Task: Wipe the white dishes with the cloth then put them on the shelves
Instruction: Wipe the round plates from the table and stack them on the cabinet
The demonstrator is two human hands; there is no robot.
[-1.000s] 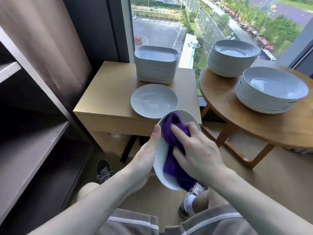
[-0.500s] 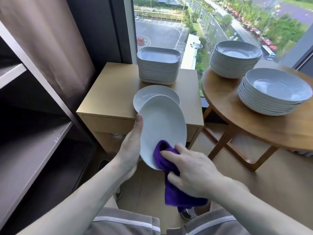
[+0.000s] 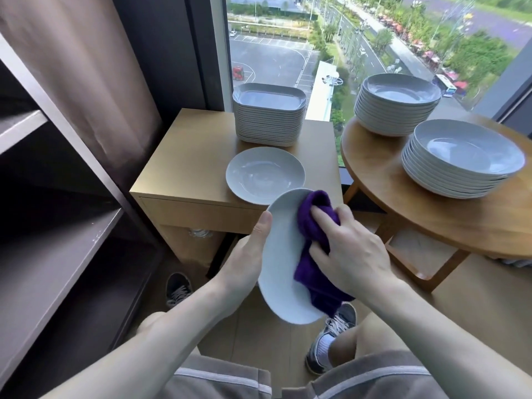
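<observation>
Lower centre: the left hand point(image 3: 244, 266) has its grip clamped on the rim of the tilted white plate point(image 3: 282, 269). The right hand point(image 3: 351, 254) has its grip bunched on the purple cloth point(image 3: 313, 226), pressing it to the plate's face. Behind them, a second plate point(image 3: 264, 174) lies on the bench point(image 3: 187, 168), with the square dishes point(image 3: 269, 116) stacked beyond.

A single wide-angle head camera looks forward and down, close over the left hand point(image 3: 244, 264) and right hand point(image 3: 352, 254), toward a cabinet point(image 3: 187, 156) and window point(image 3: 273, 38).
</observation>
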